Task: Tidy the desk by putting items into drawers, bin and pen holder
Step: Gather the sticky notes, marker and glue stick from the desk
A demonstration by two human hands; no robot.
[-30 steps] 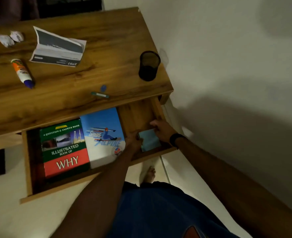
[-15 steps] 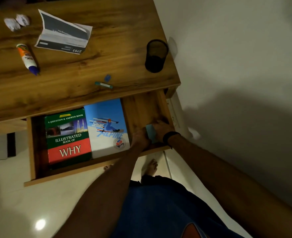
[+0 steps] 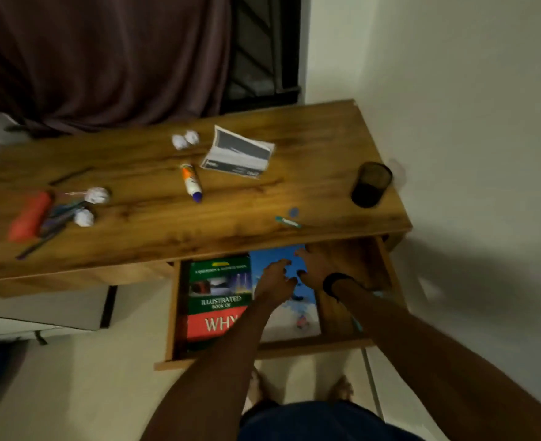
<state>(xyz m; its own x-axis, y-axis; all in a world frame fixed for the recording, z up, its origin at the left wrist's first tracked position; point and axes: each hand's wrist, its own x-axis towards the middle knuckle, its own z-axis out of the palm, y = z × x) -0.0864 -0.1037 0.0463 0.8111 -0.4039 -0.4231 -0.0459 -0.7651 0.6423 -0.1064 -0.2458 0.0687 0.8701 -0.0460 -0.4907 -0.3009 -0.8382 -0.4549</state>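
Hovering empty with fingers loosely spread over the open drawer (image 3: 382,265), left hand (image 3: 275,280) and right hand (image 3: 315,265) leave two books (image 3: 218,297) stowed; glue (image 3: 191,183), paper balls (image 3: 185,140), pens (image 3: 56,218) wait on the desk (image 3: 135,233).

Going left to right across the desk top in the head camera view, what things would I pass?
Red pouch → crumpled paper ball → glue stick → folded booklet → small teal marker → black mesh pen holder.
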